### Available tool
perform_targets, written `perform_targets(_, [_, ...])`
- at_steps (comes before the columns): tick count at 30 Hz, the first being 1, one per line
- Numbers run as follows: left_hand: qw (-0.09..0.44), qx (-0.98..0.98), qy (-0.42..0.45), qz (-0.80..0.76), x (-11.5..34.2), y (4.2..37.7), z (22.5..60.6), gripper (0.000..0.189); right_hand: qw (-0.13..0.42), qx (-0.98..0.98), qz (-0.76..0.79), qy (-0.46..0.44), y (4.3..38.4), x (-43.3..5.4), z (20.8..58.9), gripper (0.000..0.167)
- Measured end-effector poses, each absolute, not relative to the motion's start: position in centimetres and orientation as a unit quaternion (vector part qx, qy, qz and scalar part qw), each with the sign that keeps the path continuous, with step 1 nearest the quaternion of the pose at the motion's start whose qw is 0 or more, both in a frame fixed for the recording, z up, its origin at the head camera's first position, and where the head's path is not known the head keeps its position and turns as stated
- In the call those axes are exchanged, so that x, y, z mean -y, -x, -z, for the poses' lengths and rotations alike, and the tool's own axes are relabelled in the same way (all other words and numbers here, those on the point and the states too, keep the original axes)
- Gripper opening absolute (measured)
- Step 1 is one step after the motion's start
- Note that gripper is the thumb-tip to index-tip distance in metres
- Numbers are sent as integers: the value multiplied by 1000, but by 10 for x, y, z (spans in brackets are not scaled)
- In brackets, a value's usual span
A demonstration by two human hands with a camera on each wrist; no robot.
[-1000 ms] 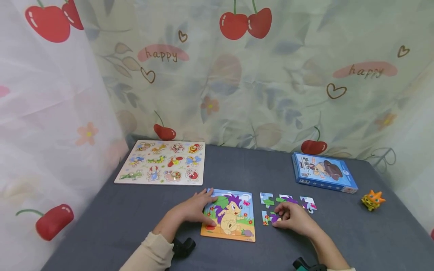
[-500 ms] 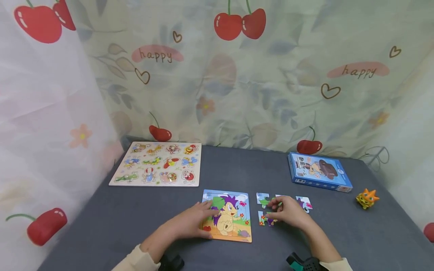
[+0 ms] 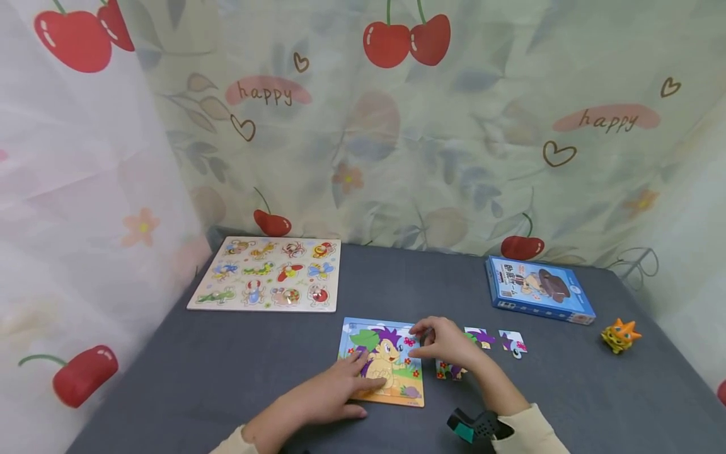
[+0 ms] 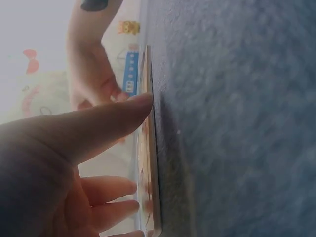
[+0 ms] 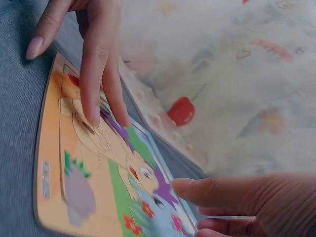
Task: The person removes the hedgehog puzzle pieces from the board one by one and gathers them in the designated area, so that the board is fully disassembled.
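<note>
A jigsaw board with a hedgehog picture (image 3: 405, 372) lies on the dark grey table. My left hand (image 3: 334, 394) rests over its lower left part, fingers spread on the picture; in the right wrist view fingertips of this left hand (image 5: 98, 64) touch the hedgehog's belly. My right hand (image 3: 450, 345) is at the board's upper right edge, thumb and forefinger apart, with no piece visible between them. Beside it lie loose jigsaw pieces: a purple and green one (image 3: 481, 338), one with an eye (image 3: 513, 343), and one with flowers (image 3: 450, 371), partly covered by the right hand.
A white peg puzzle with insect pictures (image 3: 266, 274) lies at the back left. A blue box (image 3: 539, 290) stands at the back right, with a small orange and yellow toy (image 3: 621, 335) in front of it. A printed curtain (image 3: 397, 157) hangs behind the table.
My right hand has moved left from the loose pieces to the board's upper right edge. My left hand has shifted from the board's left edge onto its lower part.
</note>
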State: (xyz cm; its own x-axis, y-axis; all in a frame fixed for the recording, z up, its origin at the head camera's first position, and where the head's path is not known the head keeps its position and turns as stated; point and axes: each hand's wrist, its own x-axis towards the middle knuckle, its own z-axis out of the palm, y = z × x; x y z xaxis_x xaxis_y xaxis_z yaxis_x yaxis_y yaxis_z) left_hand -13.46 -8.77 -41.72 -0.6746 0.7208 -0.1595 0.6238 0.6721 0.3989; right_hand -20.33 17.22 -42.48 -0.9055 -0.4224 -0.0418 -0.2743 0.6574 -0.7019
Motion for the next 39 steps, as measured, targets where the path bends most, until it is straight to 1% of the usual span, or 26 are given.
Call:
perform_targets(4, [150, -902, -376, -152, 86, 132, 418, 49, 113, -897, 368, 218, 209, -159, 427, 38])
perform_targets(11, [153, -905, -368, -148, 84, 131, 420, 47, 144, -888, 372, 230, 217, -138, 431, 37])
perform_targets(19, [163, -906, -363, -146, 84, 130, 418, 49, 153, -890, 360, 234, 216, -126, 432, 26])
perform_targets(26, [163, -906, -362, -144, 85, 129, 415, 48, 147, -887, 386, 205, 213, -122, 436, 30])
perform_targets(36, [171, -907, -356, -147, 85, 130, 417, 48, 151, -883, 388, 217, 212, -121, 436, 33])
perform_targets(39, [164, -906, -361, -146, 85, 130, 419, 48, 156, -879, 396, 215, 211, -122, 437, 33])
